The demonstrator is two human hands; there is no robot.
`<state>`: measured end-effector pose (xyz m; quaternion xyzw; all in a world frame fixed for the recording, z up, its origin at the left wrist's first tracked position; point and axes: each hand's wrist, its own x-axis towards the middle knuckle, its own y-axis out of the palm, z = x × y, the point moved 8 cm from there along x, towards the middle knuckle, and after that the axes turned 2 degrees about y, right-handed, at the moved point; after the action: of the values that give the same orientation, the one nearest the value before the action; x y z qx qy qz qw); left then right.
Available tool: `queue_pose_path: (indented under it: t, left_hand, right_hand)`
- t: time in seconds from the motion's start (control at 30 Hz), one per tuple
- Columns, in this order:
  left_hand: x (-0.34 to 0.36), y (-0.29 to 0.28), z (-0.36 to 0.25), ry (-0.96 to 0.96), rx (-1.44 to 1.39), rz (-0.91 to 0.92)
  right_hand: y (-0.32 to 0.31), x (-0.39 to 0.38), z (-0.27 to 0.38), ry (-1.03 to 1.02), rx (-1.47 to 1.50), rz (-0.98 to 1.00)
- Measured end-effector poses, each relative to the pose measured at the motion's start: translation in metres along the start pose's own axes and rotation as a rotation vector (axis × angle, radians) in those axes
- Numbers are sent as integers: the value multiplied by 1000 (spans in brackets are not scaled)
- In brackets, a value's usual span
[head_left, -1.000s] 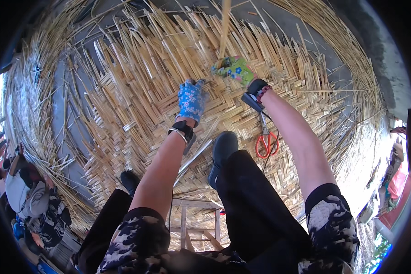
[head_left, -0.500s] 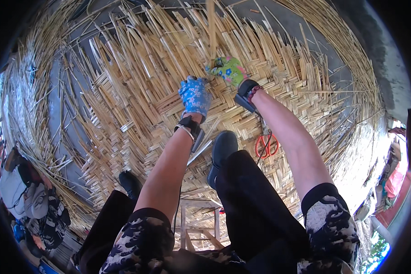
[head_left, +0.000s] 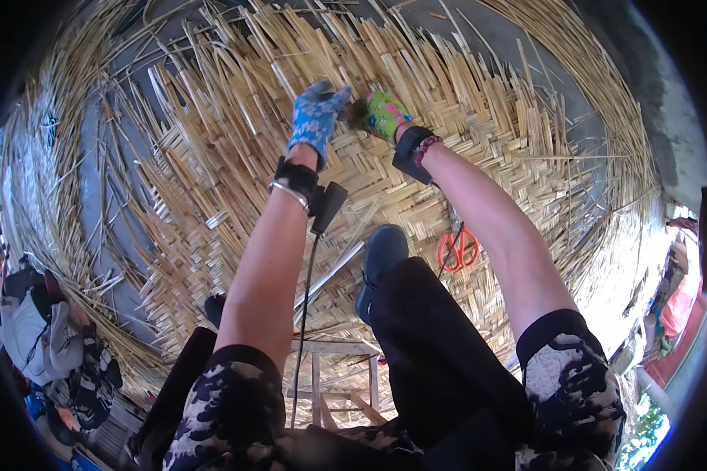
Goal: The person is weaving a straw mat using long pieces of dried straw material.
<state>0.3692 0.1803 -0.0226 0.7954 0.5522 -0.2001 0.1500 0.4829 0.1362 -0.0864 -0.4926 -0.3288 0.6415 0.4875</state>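
Observation:
A large mat of split reed strips (head_left: 440,149), woven in a slanting pattern, spreads under and in front of me. Long loose strip ends fan out at its far edge. My left hand (head_left: 316,119), in a blue flowered glove with grey fingertips, is over the far middle of the weave. Its fingers are spread, with nothing seen in them. Just to its right, my right hand (head_left: 386,116) wears a green flowered glove and is low over the strips. Its dark fingertips are smeared by motion, so I cannot see what they hold.
Orange-handled scissors (head_left: 457,250) lie on the mat below my right forearm. My shoe (head_left: 386,255) rests on the weave. A low wooden stool (head_left: 344,347) stands beneath me. Bundles of loose reeds (head_left: 47,180) lie at the left. Another person (head_left: 59,353) is at the lower left.
My left hand has moved up and left, its fingers opening out. My right hand has shifted slightly left. The upright strip formerly above my right hand no longer shows.

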Motion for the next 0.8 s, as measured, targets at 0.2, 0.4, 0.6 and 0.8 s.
queue_pose_path:
  t: [0.2, 0.4, 0.6, 0.8]
  left_hand:
    - [31, 8, 2, -94, 25, 79]
    - [59, 7, 23, -229, 159, 115]
    - [45, 12, 24, -245, 200, 106]
    - [26, 15, 39, -289, 213, 78]
  right_hand:
    - [-36, -52, 6, -85, 710, -43]
    - [-34, -139, -35, 431, 1114, -360]
    - [-26, -125, -31, 358, 1464, -403]
    - [-46, -91, -50, 424, 1336, -357]
